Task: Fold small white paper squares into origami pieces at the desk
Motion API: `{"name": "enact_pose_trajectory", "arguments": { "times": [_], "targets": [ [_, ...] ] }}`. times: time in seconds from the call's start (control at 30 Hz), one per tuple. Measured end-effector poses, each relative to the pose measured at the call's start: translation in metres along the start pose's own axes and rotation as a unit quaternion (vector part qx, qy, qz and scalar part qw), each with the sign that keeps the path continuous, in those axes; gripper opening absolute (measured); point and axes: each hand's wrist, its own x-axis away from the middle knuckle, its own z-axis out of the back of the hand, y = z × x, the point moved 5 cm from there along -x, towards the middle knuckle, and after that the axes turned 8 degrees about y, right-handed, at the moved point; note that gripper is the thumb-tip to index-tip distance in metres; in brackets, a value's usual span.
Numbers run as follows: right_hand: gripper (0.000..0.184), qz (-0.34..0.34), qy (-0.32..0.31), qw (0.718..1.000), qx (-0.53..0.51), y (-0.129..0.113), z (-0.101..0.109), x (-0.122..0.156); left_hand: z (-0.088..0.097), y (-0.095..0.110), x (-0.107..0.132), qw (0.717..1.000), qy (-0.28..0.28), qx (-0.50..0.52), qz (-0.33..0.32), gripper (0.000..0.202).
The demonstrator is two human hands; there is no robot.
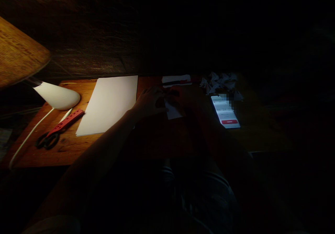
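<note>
- Darkness fills the background behind your wooden counter (pixel 70 152), with lamplight strongest on its left side.
- Your left grip (pixel 151 100) is bent over the slip (pixel 173 111), fingers curled at its left edge. Shadow hides the fingertips, so you cannot tell how wide or tight they are.
- Your right grip (pixel 182 96) is at the slip's far right side, almost lost in the dark; whether it pinches the paper cannot be told.
- White and small, the slip is between both hands, near the middle of the counter, its near corner lit.
- Expect it to be very light, thin and bendable. It should crease readily, tear if pulled hard, and slide on the wood if only brushed.
- Best hold: a soft pinch at opposite edges, or a flat fingertip pressing it down, away from any corner that could crumple.
- Just beyond your hands are a white strip (pixel 176 78) and a dark-and-red tool (pixel 180 82).
- Left of you, the stack (pixel 112 103) lies flat; farther left are the scissors (pixel 51 140) and lamp (pixel 59 97).
- To your right is the lit phone (pixel 224 111), with crumpled-looking paper pieces (pixel 213 83) behind it.
</note>
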Motion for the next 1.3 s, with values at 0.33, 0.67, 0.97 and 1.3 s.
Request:
{"name": "enact_pose_trajectory", "arguments": {
  "times": [0.33,0.67,0.97,1.3],
  "targets": [
    [0.035,0.023,-0.002,0.999,-0.024,-0.003,-0.004,0.0,0.001,0.001,0.0,1.0,-0.003,0.004,0.006,0.063],
    [0.032,0.019,-0.01,1.0,-0.016,-0.004,0.0,-0.001,-0.003,-0.003,0.001,1.0,-0.001,-0.002,0.006,0.066],
    [0.031,0.022,-0.01,1.0,-0.019,-0.002,-0.002,-0.001,-0.001,-0.002,0.001,1.0,0.0,0.002,0.006,0.064],
    [0.032,-0.006,-0.023,1.0,-0.001,-0.009,0.008,0.002,-0.001,-0.003,0.001,1.0,0.003,0.008,0.004,0.064]
  ]
}}
